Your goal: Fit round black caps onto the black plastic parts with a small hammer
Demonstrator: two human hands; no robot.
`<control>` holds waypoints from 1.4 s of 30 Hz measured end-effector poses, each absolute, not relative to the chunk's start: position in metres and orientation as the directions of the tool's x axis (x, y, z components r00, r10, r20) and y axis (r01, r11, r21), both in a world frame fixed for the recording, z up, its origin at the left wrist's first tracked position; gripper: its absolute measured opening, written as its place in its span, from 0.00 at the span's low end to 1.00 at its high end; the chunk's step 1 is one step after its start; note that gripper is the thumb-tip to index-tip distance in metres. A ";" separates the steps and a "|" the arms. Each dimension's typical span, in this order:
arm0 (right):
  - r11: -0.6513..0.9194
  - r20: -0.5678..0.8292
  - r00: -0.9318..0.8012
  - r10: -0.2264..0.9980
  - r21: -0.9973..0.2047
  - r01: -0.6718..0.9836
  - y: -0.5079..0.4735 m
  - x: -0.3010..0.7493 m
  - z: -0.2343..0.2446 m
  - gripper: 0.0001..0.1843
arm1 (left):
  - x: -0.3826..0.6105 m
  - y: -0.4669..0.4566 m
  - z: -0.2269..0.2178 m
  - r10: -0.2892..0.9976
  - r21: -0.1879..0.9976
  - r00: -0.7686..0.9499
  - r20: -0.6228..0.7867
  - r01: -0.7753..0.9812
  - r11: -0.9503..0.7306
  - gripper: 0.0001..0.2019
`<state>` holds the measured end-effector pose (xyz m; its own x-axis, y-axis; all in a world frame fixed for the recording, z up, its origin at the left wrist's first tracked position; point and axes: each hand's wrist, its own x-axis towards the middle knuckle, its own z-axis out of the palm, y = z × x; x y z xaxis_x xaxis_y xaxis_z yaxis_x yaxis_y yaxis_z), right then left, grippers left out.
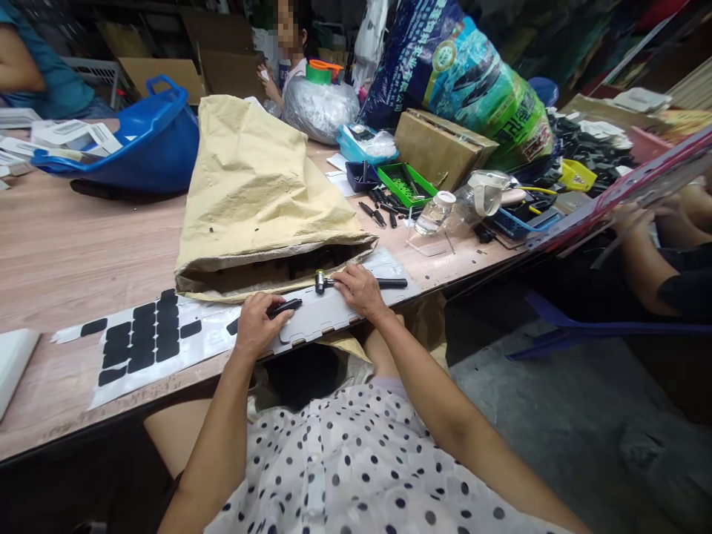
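Note:
My left hand [256, 326] is closed on a small, long black part [288, 305], which pokes out past the fingertips to the right. My right hand [359, 289] holds a small hammer [394, 283] by its handle; the head [320, 282] points left and the black grip sticks out to the right. Both hands are low over a flat grey-white cardboard piece [311, 319] at the table's front edge. Just behind them gapes the mouth of a large tan sack [256, 178], with dark items inside that I cannot make out.
White sheets with black stickers [143, 337] lie to the left. A blue basin [150, 141] stands behind them. Toward the right are a green tray [409, 185], a clear bottle [435, 213], a cardboard box [439, 148] and a big printed bag [472, 81]. Other people sit around the table.

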<state>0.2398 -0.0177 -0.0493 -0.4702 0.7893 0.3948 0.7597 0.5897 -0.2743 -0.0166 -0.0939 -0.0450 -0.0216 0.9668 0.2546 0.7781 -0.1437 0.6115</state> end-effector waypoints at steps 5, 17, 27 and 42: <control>0.583 0.457 -0.417 0.786 -0.324 0.745 -0.031 0.236 -0.040 0.14 | -0.016 -0.093 -0.043 0.975 0.637 -0.016 0.222 0.759 -0.133 0.05; 0.539 0.414 -0.348 0.841 -0.588 0.603 -0.068 0.196 -0.033 0.16 | -0.013 -0.090 -0.045 0.981 0.680 -0.043 0.190 0.726 -0.100 0.06; 0.504 0.394 -0.315 0.863 -0.635 0.585 -0.077 0.193 -0.031 0.17 | -0.013 -0.090 -0.045 0.978 0.692 -0.041 0.204 0.713 -0.114 0.06; 0.551 0.377 -0.403 0.834 -0.520 0.652 -0.081 0.180 -0.022 0.18 | -0.011 -0.087 -0.046 0.983 0.684 -0.074 0.165 0.727 -0.061 0.04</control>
<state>0.1803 -0.0813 -0.0223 -0.4035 0.8338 0.3769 0.6525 0.5509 -0.5203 -0.0114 -0.0874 -0.0456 -0.0735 0.9835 0.1654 0.7273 -0.0606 0.6837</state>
